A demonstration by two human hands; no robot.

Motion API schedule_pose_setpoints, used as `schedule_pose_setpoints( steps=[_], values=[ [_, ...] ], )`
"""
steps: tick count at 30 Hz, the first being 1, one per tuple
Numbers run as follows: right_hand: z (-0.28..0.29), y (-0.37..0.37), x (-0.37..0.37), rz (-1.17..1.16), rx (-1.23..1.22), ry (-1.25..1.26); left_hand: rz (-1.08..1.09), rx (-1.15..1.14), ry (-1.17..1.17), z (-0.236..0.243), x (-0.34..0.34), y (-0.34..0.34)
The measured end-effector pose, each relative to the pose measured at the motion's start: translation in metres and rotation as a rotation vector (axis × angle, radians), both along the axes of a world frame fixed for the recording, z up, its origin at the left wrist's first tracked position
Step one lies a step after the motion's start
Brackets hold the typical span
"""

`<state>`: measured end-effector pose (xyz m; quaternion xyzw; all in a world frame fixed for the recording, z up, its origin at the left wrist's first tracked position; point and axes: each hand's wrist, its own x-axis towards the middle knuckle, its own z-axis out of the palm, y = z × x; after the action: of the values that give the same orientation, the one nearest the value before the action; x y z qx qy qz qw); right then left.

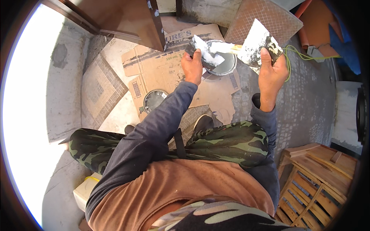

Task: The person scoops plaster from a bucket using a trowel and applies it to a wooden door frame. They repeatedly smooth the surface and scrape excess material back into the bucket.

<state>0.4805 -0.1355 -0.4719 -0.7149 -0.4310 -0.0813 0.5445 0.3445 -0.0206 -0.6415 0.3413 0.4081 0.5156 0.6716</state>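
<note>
Above the flattened brown cardboard sheet (173,79), your left hand (192,68) grips a dark, white-smeared flat plate (206,57) and, right of the sheet, your right hand (273,75) a white-coated flat blade (257,46), with a round grey can (236,61) standing open on the sheet, a brown door (127,19) beyond and grey patterned floor (298,104) alongside.

Bucket (234,66) partly behind scraper (210,59), round lid (153,101) partly behind sleeve (156,119)
</note>
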Motion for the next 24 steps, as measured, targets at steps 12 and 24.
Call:
schedule_pose_setpoints(
  steps=[12, 24],
  values=[
    [-0.009, 0.001, -0.025, 0.142, -0.047, -0.147, -0.023, 0.245, 0.188, 0.017, -0.001, 0.000],
    [-0.037, 0.015, 0.007, 0.114, -0.100, -0.110, -0.080, 0.018, -0.036, 0.009, -0.015, 0.025]
  ],
)
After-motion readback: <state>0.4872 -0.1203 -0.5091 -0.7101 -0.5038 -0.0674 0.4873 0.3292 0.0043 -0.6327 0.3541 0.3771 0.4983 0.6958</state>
